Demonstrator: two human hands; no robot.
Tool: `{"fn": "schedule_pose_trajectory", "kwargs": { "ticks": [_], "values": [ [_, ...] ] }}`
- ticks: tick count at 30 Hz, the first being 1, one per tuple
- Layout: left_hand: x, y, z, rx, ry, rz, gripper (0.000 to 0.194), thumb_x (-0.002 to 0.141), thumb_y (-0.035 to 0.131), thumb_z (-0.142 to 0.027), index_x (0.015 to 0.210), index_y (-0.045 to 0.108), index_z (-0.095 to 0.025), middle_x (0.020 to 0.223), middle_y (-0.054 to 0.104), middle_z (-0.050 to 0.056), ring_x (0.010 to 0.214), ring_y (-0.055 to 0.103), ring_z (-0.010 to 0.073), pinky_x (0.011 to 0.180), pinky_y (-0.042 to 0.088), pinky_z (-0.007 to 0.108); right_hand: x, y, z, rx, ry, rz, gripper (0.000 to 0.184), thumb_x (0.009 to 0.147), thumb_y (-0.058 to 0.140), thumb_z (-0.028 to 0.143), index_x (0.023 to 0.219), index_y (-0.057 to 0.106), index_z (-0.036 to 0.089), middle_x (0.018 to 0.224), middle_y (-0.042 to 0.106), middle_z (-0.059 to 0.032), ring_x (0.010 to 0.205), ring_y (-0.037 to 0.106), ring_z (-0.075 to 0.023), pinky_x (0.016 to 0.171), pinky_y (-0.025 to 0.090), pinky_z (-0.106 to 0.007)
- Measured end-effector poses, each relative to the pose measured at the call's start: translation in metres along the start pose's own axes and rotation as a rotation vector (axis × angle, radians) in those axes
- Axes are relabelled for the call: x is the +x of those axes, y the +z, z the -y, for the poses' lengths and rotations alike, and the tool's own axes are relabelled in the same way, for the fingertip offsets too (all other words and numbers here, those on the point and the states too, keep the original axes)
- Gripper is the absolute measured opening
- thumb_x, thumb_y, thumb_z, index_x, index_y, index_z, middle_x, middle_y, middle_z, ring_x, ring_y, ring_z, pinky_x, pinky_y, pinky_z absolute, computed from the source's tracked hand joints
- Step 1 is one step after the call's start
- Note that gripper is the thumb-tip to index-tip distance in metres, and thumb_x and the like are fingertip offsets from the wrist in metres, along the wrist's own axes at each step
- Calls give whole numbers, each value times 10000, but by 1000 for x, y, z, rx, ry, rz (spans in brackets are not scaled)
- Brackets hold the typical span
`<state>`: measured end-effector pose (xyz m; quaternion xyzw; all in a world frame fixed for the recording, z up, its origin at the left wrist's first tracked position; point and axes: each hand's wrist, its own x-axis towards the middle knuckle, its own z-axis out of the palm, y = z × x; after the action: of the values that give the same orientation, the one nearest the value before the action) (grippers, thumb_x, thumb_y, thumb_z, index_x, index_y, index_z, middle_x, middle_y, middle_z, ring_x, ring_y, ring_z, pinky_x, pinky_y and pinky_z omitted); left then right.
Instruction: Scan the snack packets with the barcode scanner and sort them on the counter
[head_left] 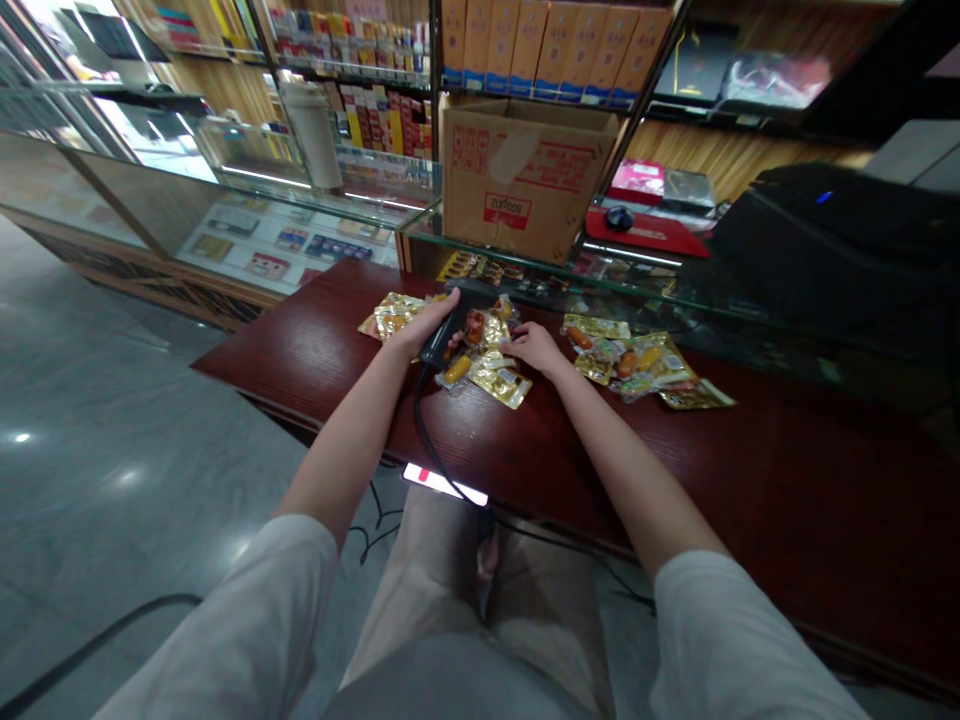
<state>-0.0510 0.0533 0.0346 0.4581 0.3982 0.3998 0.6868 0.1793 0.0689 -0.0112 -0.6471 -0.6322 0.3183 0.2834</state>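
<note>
My left hand point(426, 325) is wrapped round a black handheld barcode scanner point(442, 338), whose cord hangs over the table's front edge. Just right of the scanner lies a pile of gold and clear snack packets point(504, 383), some with orange or yellow food showing. At the pile's right side, the curled fingers of my right hand point(534, 348) close on a snack packet point(495, 330), partly hidden by them. Another group of packets point(641, 362) spreads to the right of my right hand. More gold packets point(391, 314) lie beyond my left wrist.
The dark red wooden table point(315, 340) meets a glass counter at its far side. An open cardboard box point(525, 180) stands on that counter, with a white tumbler point(311, 135) farther left. A lit phone point(444, 484) is at the table's front edge, above my lap. Cables hang below.
</note>
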Motion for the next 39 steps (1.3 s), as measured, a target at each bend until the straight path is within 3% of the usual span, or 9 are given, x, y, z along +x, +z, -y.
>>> {"fn": "schedule_pose_trajectory", "kwargs": {
  "ticks": [5,8,12,16,19,26,34,39],
  "values": [
    [-2,2,-1,-8,3,25,572,985,480,-621,1096,652,-87,494,535,-3,380,474,97,409,386,212,5,-11,-11,430,32,65,326,611,861,214,842,633,183,728,708,-10,705,666,-186,759,563,-351],
    [-2,3,0,-17,16,44,546,1006,448,-593,1082,656,-94,486,529,8,377,463,103,385,362,219,6,-21,-21,674,9,-43,279,646,773,228,863,599,215,804,708,17,765,671,-169,782,578,-340],
    [-1,4,3,-39,27,94,535,994,474,-598,1053,670,-104,486,516,13,384,465,109,378,352,227,4,-26,-36,903,-8,-221,376,668,687,218,993,508,281,977,699,45,885,677,-165,788,607,-361],
    [1,4,7,-19,-3,114,536,992,487,-593,1083,676,-100,522,532,15,401,477,107,406,381,231,3,-23,-44,934,-62,-320,477,640,672,169,1036,447,308,1067,664,55,960,661,-162,802,622,-386],
    [1,3,9,2,-9,125,512,990,502,-581,1104,682,-115,538,544,18,406,482,107,415,385,236,3,-19,-45,949,-92,-281,474,665,680,183,1045,429,316,1085,654,51,966,669,-165,808,627,-408],
    [-3,7,11,72,47,215,503,964,543,-586,1064,699,-118,614,618,53,426,485,97,401,358,222,0,-12,-40,1032,-53,-231,269,869,611,397,1039,418,320,1083,670,28,854,704,-160,774,636,-436],
    [-4,10,14,170,24,281,542,921,582,-637,922,702,-108,733,692,87,447,480,77,399,354,209,-5,-7,-33,1023,-39,-211,314,892,608,514,988,394,305,1050,678,21,824,705,-158,783,628,-417],
    [-3,14,18,130,47,300,500,915,609,-604,906,700,-112,771,687,91,449,474,72,413,350,216,-7,-8,-24,971,25,-209,259,933,535,504,987,379,305,1081,685,6,922,719,-168,831,609,-426]
  ]
}}
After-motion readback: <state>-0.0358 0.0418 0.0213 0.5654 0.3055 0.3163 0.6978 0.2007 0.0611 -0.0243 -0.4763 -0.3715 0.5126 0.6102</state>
